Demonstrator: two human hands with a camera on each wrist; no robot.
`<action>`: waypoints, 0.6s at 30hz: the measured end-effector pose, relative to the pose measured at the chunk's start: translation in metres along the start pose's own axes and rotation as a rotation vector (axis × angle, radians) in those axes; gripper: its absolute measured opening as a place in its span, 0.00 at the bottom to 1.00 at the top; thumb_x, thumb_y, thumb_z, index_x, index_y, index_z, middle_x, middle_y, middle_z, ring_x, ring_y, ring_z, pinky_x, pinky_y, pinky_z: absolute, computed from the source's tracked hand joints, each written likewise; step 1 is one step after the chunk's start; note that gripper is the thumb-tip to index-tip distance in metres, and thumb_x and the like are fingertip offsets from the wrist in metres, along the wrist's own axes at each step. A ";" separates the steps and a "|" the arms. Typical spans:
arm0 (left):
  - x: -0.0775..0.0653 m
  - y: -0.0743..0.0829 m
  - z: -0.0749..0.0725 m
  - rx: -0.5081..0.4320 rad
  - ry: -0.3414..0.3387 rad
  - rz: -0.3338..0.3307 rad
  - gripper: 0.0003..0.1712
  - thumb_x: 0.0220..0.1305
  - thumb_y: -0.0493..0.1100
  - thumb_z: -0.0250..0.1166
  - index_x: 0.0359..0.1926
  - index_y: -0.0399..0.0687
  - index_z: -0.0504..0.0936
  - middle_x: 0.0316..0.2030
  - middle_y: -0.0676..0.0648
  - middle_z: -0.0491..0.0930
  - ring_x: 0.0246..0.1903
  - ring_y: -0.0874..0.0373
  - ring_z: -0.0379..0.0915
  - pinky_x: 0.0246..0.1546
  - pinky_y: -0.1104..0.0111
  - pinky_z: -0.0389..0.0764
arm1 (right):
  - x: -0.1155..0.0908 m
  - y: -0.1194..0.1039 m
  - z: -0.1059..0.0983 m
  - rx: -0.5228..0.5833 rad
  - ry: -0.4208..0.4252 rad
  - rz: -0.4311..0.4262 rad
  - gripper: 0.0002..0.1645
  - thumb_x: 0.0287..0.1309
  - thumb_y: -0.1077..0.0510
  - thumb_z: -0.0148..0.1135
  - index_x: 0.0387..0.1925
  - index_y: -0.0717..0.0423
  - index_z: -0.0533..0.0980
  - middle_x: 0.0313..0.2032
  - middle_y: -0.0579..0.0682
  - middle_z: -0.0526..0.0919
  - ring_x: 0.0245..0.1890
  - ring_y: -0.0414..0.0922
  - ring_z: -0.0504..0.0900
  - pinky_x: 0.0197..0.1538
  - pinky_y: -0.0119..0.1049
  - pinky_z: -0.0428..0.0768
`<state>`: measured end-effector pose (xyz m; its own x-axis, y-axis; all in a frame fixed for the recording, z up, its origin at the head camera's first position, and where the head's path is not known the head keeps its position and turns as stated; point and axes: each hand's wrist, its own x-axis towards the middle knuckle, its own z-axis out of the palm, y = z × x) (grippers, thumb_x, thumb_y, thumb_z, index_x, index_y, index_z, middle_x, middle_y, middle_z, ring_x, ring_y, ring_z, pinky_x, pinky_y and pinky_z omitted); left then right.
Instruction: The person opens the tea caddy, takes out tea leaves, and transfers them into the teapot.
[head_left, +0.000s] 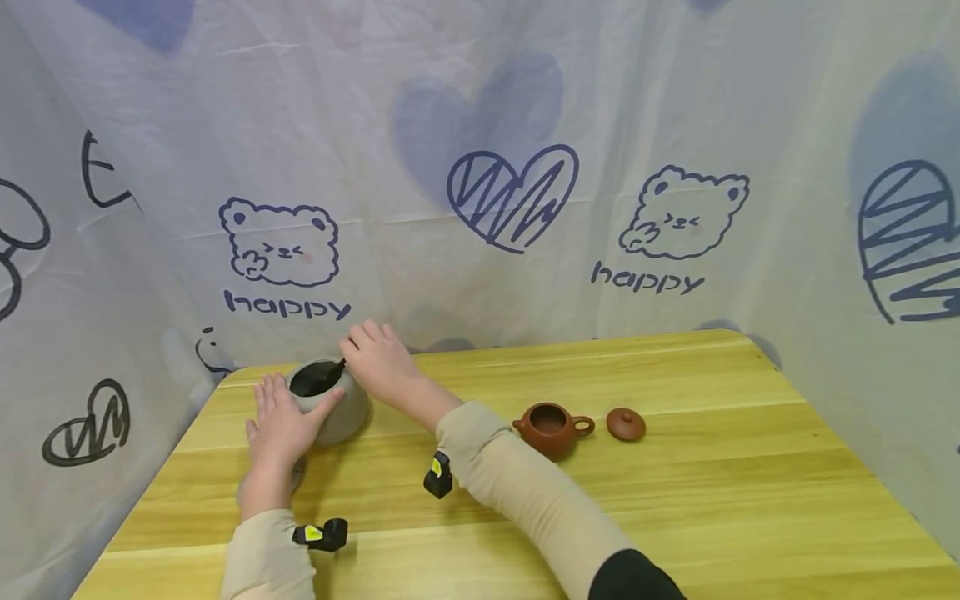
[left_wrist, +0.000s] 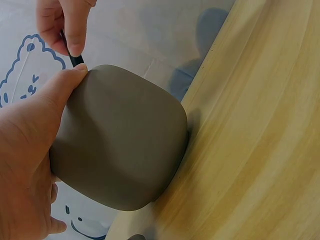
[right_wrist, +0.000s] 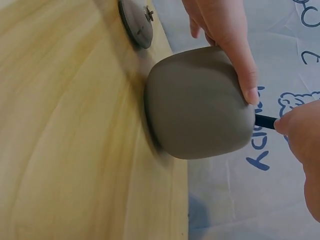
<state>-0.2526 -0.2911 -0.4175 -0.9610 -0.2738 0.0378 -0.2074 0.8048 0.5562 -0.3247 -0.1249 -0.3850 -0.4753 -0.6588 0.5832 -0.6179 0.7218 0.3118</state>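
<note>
A rounded grey jar (head_left: 345, 417) stands on the table at the left, its wide mouth dark inside. My left hand (head_left: 281, 421) grips it near the rim, thumb on the near side and fingers on the far left. At the right of the rim, my right hand (head_left: 381, 362) pinches a slim black utensil (right_wrist: 265, 121) by its handle. The utensil's lower end goes into the jar, and its shape is hidden there. Both wrist views show the jar's smooth wall, with the left thumb close to the handle. What fills the jar is too dark to tell.
A grey lid (right_wrist: 137, 25) with a small knob lies beside the jar, partly behind the left wrist in the head view. Right of centre are a brown clay teapot (head_left: 551, 442), uncovered, and its round lid (head_left: 626, 424). A printed cloth hangs behind the wooden table (head_left: 720, 508).
</note>
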 end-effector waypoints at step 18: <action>0.000 -0.002 0.001 -0.002 0.016 0.003 0.73 0.54 0.83 0.50 0.75 0.35 0.27 0.75 0.33 0.23 0.75 0.37 0.15 0.67 0.29 0.33 | -0.003 -0.008 0.011 0.122 -0.054 0.096 0.17 0.68 0.38 0.52 0.45 0.40 0.80 0.44 0.39 0.79 0.44 0.39 0.73 0.44 0.32 0.72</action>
<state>-0.2527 -0.2917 -0.4194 -0.9587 -0.2795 0.0526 -0.2040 0.8047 0.5574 -0.3251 -0.1309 -0.3980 -0.5668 -0.6008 0.5638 -0.6378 0.7531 0.1613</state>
